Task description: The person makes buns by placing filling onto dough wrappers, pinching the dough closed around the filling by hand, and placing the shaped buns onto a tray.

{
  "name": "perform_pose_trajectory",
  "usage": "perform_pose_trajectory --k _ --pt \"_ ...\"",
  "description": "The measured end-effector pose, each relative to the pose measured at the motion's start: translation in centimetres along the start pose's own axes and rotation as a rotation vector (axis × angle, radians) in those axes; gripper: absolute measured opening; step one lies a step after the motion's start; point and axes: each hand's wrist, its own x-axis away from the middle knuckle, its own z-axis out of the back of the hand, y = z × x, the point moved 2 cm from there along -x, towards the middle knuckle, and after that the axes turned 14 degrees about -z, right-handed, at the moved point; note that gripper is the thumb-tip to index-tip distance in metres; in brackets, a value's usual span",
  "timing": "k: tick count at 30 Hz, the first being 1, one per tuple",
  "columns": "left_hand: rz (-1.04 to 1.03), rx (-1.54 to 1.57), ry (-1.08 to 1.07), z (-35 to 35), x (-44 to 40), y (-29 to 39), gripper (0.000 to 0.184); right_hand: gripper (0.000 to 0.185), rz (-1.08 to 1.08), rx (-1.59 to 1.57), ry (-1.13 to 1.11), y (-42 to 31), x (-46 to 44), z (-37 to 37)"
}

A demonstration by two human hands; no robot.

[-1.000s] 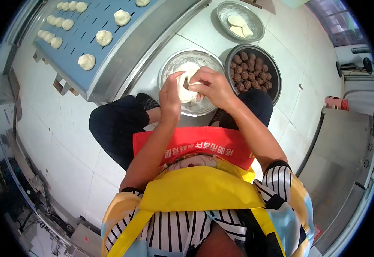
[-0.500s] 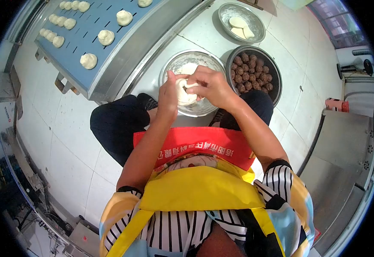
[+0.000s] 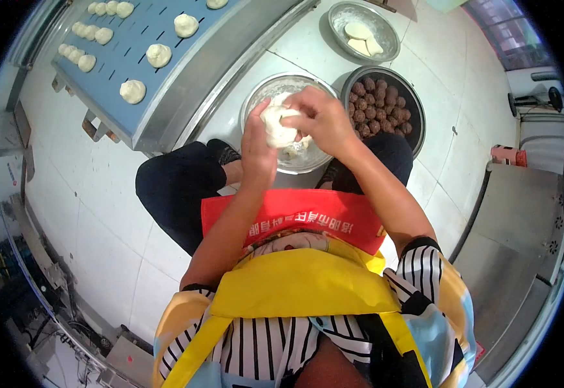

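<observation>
A white dough bun (image 3: 278, 127) is held between both hands above a metal bowl (image 3: 256, 97) with floury residue on its inside. My left hand (image 3: 257, 139) cups the bun from its left side, fingers curled around it. The fingertips of my right hand (image 3: 324, 119) pinch the dough at the bun's upper right. Whether any filling is inside cannot be seen. Just right of the bowl, a dark-rimmed basin (image 3: 417, 139) holds many brown filling balls (image 3: 379, 107).
Behind, a second metal bowl (image 3: 395, 48) contains white dough pieces (image 3: 359, 39). At upper left, a blue slotted conveyor (image 3: 117, 61) with a metal side rail carries finished-looking buns (image 3: 132, 92) in rows. A steel cabinet (image 3: 501, 239) stands at the right.
The opening in the dough has closed up, and the bun now looks rounder and gathered. My left hand has turned slightly, and my right hand has moved a little upward.
</observation>
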Motion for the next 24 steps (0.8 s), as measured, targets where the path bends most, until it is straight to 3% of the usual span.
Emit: perform_pose_trajectory --k 3,7,12,16,19,22,24 --pt "0.195 -0.028 -0.004 1.4 0.2 -0.8 0.065 0.014 0.151 0.142 -0.105 1.6 0.5 -0.8" --pt "0.483 -0.169 -0.016 0.5 -1.1 1.5 0.066 0.011 0.128 0.105 -0.149 0.6 1.3 -0.6" --pt "0.696 -0.275 -0.122 0.1 -2.6 3.1 0.070 0.016 0.462 0.318 -0.073 0.3 1.1 -1.0" --pt "0.763 -0.381 -0.137 0.2 -2.8 4.0 0.072 0.021 0.398 0.413 0.040 0.3 1.3 -2.2" --pt "0.620 -0.200 -0.110 1.1 -2.5 3.4 0.071 0.026 0.364 0.363 0.028 0.0 0.8 -1.3" --pt "0.532 -0.212 -0.075 1.0 -2.1 2.3 0.069 0.029 0.125 0.142 0.014 0.9 0.1 -0.7" --pt "0.539 -0.230 0.031 0.7 -1.3 1.9 0.066 0.034 0.215 0.222 0.021 0.7 0.2 -1.3"
